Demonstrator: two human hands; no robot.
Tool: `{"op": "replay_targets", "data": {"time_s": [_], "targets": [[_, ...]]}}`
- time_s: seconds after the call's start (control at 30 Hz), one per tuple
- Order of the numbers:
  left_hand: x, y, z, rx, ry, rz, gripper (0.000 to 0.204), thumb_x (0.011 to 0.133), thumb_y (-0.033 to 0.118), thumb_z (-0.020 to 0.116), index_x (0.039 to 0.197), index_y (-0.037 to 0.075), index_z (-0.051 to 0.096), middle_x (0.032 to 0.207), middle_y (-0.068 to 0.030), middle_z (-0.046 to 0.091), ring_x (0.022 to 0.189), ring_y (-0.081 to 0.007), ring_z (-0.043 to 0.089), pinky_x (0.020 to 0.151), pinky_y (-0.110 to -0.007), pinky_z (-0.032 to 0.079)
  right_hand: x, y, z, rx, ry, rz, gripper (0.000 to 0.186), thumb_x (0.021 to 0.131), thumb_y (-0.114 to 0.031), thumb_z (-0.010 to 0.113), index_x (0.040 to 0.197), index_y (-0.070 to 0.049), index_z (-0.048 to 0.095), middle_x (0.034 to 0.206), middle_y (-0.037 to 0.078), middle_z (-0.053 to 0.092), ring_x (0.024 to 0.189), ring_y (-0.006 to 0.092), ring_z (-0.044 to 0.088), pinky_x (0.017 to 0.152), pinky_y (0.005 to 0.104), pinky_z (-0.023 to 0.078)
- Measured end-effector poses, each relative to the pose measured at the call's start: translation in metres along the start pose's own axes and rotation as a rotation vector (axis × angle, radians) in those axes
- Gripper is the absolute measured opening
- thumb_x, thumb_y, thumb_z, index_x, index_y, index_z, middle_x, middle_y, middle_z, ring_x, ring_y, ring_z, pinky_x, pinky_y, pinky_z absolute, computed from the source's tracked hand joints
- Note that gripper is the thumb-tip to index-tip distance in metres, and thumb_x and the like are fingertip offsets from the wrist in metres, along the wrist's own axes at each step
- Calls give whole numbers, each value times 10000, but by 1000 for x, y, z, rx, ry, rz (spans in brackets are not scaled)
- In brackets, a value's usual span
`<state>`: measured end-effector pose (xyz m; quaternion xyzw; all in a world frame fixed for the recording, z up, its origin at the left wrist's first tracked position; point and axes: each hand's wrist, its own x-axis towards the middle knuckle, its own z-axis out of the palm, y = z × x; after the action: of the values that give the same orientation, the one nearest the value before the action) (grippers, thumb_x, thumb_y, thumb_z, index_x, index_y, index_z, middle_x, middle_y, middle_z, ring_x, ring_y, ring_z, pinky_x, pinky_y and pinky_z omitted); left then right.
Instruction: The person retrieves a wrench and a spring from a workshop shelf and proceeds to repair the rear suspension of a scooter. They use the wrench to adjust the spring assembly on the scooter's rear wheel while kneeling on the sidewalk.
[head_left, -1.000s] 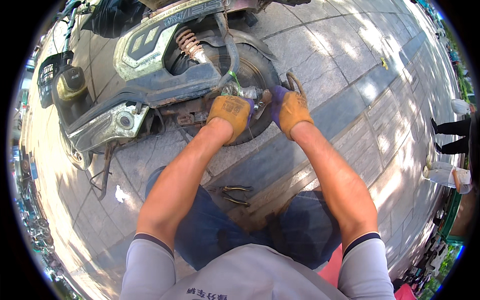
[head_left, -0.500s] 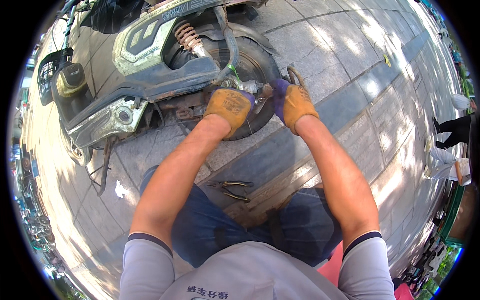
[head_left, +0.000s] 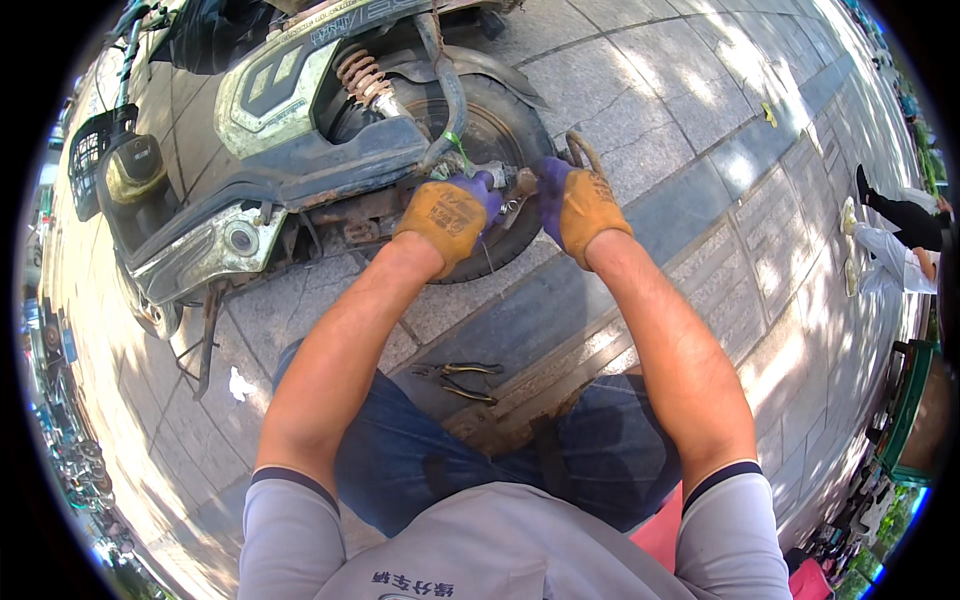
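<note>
An old electric scooter (head_left: pixel 300 160) lies across the upper left, with its rear wheel (head_left: pixel 530 125) in front of my hands. My left hand (head_left: pixel 445 218), in an orange and purple work glove, is closed beside the wheel hub; its fingertips are partly hidden among metal parts. My right hand (head_left: pixel 583 205), gloved alike, is closed at the wheel's right side. A rusty round hub end (head_left: pixel 524 182) shows between the two hands. What either hand grips is hidden. A bright green tie (head_left: pixel 455 142) hangs from the frame above my left hand.
Open pliers (head_left: pixel 462 382) lie on the paving in front of my knees. A rusty coil spring (head_left: pixel 362 76) and a kickstand (head_left: pixel 209 340) belong to the scooter. White scrap (head_left: pixel 240 384) lies at left. People (head_left: pixel 895 235) and a green-edged cart (head_left: pixel 912 415) are at the right rim.
The view has shifted slightly, with the scooter a little further left. Both gloves stay at the wheel hub, and the fingers of my left glove have turned slightly. The people at the right have moved.
</note>
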<state>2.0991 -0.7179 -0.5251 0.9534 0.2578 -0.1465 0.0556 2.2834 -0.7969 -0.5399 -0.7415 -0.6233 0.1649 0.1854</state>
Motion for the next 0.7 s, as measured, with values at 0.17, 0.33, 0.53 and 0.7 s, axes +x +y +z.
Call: {"op": "replay_targets", "data": {"time_s": [0.17,0.33,0.53,0.7], "targets": [[-3,-5,5,-47,-35,5,324,844,86,633,1166,117,610,1126,-138,653,991,-342,687,814,-450,544,-3,-9,-3,110,-8,82,179,888,-62,573,1015,-70,698,998,238,698,1030,409,647,1091,443,406],[2,-3,6,-67,5,4,273,865,111,607,1138,110,621,1084,-151,665,964,-352,688,782,-461,538,-2,-1,3,41,-3,8,317,879,-71,625,1192,-79,674,1080,219,701,1010,418,660,894,457,525],[13,-5,5,-113,-6,6,244,875,137,576,1096,83,663,1019,-183,699,891,-365,703,753,-469,541,0,1,9,39,47,-38,174,870,-63,577,1016,-69,673,951,222,703,920,419,672,825,488,520],[14,-4,4,-99,-32,29,235,869,124,570,1067,72,684,959,-193,711,872,-372,705,764,-470,544,1,1,12,23,33,-21,148,862,-66,590,990,-68,665,944,216,706,910,413,677,788,492,530]]}}
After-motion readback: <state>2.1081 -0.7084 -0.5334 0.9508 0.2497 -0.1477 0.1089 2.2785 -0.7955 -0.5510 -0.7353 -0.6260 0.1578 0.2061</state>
